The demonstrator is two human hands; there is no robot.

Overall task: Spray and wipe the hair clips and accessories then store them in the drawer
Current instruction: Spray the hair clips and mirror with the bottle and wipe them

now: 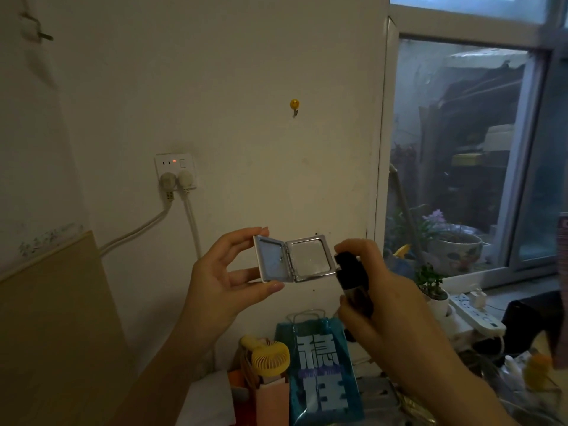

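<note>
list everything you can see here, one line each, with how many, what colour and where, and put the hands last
compact mirror: one, silver, open, held up before the wall
spray bottle: one, black, right of the mirror
wall socket: one, white, two plugs in it, left wall
wall hook: one, yellow, above the mirror
handheld fan: one, yellow, bottom centre
bag: one, teal, beside the fan
power strip: one, white, by the window
flowerpot: one, patterned, outside the window
left hand: pinches the mirror's left leaf
right hand: grips the spray bottle

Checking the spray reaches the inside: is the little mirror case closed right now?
No, the mirror case is spread open, its left half pinched by the left hand while the right hand grips the spray bottle.
</note>
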